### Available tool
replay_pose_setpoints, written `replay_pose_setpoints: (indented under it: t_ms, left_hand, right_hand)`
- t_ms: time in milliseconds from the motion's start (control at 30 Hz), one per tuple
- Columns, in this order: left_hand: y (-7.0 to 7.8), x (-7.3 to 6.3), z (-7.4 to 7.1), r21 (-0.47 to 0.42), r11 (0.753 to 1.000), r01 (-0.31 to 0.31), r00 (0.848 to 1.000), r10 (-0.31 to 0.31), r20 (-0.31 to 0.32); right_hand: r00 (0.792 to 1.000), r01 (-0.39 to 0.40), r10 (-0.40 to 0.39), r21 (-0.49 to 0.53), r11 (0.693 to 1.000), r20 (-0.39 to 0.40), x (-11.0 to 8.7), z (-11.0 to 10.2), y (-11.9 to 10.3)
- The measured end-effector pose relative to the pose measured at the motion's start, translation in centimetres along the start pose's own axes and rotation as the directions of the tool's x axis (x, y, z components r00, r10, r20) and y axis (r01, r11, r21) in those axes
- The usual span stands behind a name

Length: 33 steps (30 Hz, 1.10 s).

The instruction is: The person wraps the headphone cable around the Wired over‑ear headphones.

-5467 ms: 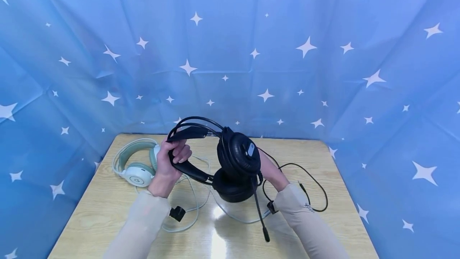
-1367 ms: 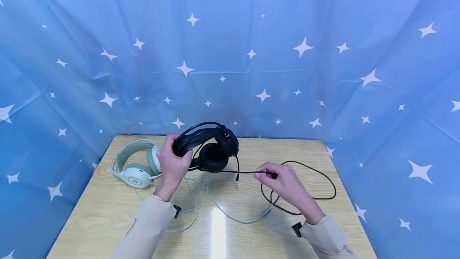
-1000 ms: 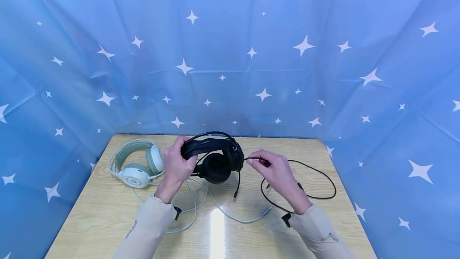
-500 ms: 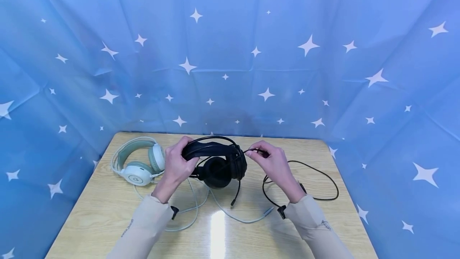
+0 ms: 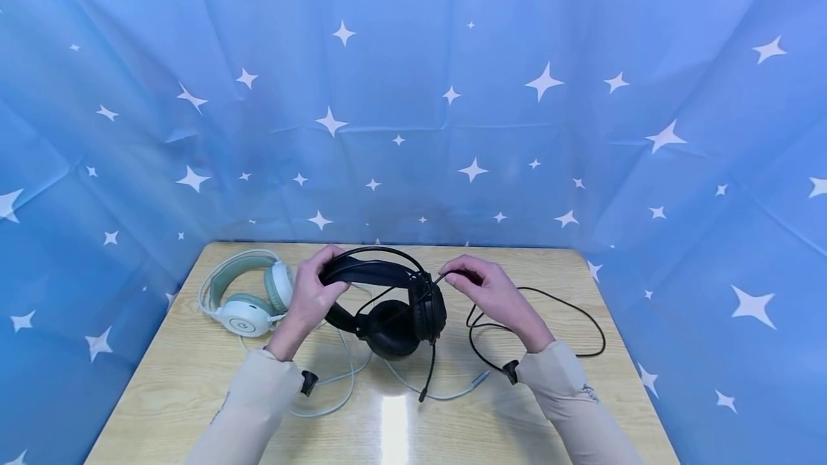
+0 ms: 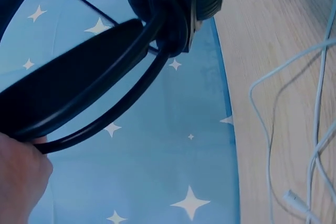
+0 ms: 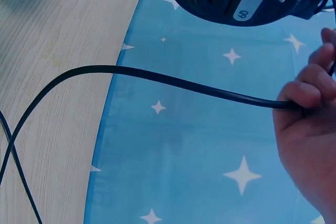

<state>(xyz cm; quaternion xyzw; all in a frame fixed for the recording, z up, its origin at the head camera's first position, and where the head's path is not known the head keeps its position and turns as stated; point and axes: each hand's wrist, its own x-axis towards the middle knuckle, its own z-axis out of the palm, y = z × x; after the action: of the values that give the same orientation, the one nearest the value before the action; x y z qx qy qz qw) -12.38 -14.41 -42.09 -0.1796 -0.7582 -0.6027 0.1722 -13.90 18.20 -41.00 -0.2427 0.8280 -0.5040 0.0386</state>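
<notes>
My left hand (image 5: 311, 296) grips the headband of a black headset (image 5: 393, 332) near the table's middle. Its ear cups point right, and the thin microphone boom (image 5: 431, 372) hangs down from the near side. My right hand (image 5: 494, 296) pinches the headset's black cable (image 7: 178, 82) just right of the ear cups. A stretch of that cable runs from the fingers to the headset. In the left wrist view the padded headband (image 6: 79, 77) and its outer tubes lead up from the hand to an ear cup. Cable inside my right palm is hidden.
Pale green and white headphones (image 5: 242, 316) lie at the table's left. Their white cable (image 5: 352, 379) loops across the middle, its plug end (image 5: 479, 379) toward the right. Slack black cable (image 5: 594, 321) curls at the right. A blue starry curtain (image 5: 413, 92) surrounds the wooden table (image 5: 161, 393).
Earlier my right hand was behind the ear cups; it then took the cable out to the right and has since come back toward the headset. The headset has shifted slightly right and turned.
</notes>
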Motion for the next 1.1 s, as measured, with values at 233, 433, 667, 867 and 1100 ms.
replay_pose_setpoints:
  t_ms: [233,433,667,867,1100]
  left_hand:
    - [-0.5,0.0,-0.5,-0.177,0.979,0.105,0.99,-0.087,0.108]
    - [-0.6,0.2,-0.7,-0.375,0.91,0.179,0.976,-0.116,0.184]
    - [-1.2,0.2,-0.7,-0.555,0.802,0.221,0.956,-0.066,0.286]
    - [-1.5,0.3,-0.1,-0.688,0.685,0.24,0.949,-0.015,0.316]
    - [-1.5,0.0,1.0,-0.786,0.557,0.268,0.949,-0.015,0.314]
  right_hand:
    - [0.999,-0.025,0.024,0.028,0.999,0.032,-0.1,-0.2,0.2]
    - [0.996,-0.046,0.042,0.054,0.997,0.073,-0.4,-0.4,0.5]
    - [0.998,-0.047,0.045,0.055,0.997,0.036,0.3,0.2,0.7]
    - [1.0,0.028,-0.028,0.048,0.998,0.008,1.2,0.6,0.9]
    - [0.994,0.112,-0.113,0.076,0.991,0.011,1.5,0.8,1.2]
